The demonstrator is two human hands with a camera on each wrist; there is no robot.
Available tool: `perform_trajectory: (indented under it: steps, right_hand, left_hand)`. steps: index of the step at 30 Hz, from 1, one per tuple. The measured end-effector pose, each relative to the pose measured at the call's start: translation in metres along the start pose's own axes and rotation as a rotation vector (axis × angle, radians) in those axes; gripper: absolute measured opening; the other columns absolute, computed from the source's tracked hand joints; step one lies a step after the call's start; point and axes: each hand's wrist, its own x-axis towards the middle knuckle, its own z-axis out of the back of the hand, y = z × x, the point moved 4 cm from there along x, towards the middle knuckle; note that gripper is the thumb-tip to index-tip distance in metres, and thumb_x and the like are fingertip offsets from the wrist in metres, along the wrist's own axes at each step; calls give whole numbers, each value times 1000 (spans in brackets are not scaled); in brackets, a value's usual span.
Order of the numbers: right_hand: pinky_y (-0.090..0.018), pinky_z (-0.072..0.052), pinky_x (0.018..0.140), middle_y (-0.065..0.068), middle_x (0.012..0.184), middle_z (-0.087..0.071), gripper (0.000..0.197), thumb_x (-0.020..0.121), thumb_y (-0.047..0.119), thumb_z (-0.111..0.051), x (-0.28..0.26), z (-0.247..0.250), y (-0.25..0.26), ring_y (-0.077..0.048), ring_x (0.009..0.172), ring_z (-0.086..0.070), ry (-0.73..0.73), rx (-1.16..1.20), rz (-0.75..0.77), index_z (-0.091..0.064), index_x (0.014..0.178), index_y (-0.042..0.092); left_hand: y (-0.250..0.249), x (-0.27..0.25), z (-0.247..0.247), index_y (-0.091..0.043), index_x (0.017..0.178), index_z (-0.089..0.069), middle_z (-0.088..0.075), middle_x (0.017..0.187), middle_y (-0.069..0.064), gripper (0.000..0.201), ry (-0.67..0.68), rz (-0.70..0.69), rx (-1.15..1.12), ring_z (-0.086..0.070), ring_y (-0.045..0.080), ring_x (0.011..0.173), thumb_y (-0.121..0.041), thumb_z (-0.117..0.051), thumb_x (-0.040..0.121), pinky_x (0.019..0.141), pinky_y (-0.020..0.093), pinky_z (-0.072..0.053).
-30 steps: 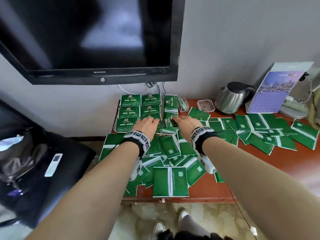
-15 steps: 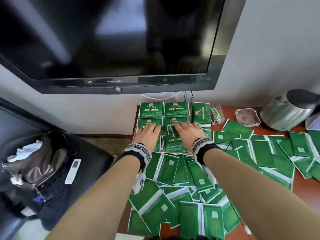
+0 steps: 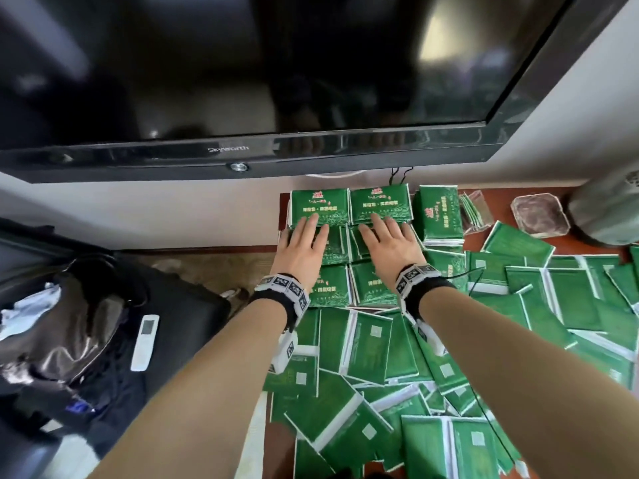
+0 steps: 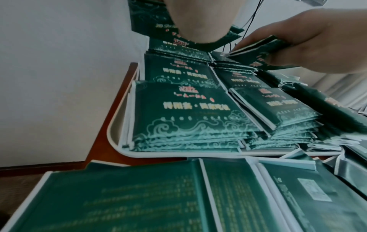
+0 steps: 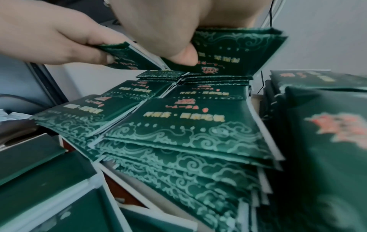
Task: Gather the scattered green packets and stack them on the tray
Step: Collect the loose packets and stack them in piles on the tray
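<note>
Reached farther toward the wall than half a second ago: left hand [image 3: 304,248] and right hand [image 3: 392,248] side by side, now above the middle row of stacks [image 3: 375,285] on the tray [image 4: 113,141], fingertips up to the near edge of the back row.

Green packets on every side of the hands. Neat printed-side-up stacks directly beneath the palms and just beyond the fingertips, all inside the tray's white rim. Loose packets [image 3: 368,347] spread over the surface [image 3: 572,243] on the wrist side, beneath both forearms, and far out past the right hand's little finger, overlapping at all angles. One more stack just outside the right hand, beside the tray.

Seen from the head, only the backs of the hands, fingers looking straight and flat; thumbs and anything held hidden underneath. Print on the packets too blurred to read. Tray mostly buried, only its near left corner plain in the left wrist view. Kettle [image 3: 608,209] cut off at the frame edge and smeared.

From the wrist views, the grip made clear: left bundle [image 5: 127,55] pinched between thumb below and fingers above, lifted clear of the stack under it; right bundle [image 5: 238,51] likewise clamped, thumb pressed against its printed face. Neither hand spread wide, each closed only as far as a thin sheaf of packets allows. Inner edges of the two bundles nearly meeting above the gap between the stacks.
</note>
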Motion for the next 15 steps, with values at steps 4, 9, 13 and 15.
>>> perform_trajectory:
  steps: [4, 9, 13, 15]
  right_hand:
    - [-56, -6, 123, -13, 165, 14, 79, 96, 8, -44, 6, -20, 6, -36, 153, 3, -5, 1, -40, 0, 160, 18]
    - [-59, -4, 122, -11, 164, 22, 74, 96, 22, -38, 7, -37, 6, -35, 153, 6, -61, 13, -90, -1, 160, 21]
    - [-59, -5, 121, -11, 162, 28, 76, 97, 27, -39, 11, -38, 4, -36, 152, 8, -62, 4, -88, 3, 160, 22]
    - [-60, -4, 121, -11, 162, 28, 78, 97, 26, -40, 14, -36, 4, -37, 152, 11, -58, 4, -74, 6, 160, 25]
  left_hand:
    - [-3, 11, -24, -16, 160, -2, 18, 165, 13, 93, 5, -30, -14, 11, 30, 153, 2, -59, 88, 124, 54, -3]
    - [-6, 7, -49, -16, 160, 5, 27, 162, 12, 96, -6, -39, -53, 20, 28, 152, -6, -58, 89, 120, 49, 11]
    - [-5, 10, -49, -14, 160, 4, 24, 163, 13, 91, -16, -48, -61, 17, 29, 153, -21, -58, 94, 122, 50, 7]
    - [-4, 11, -45, -14, 160, 3, 24, 163, 14, 91, -15, -53, -59, 15, 30, 153, -25, -57, 94, 123, 54, 2]
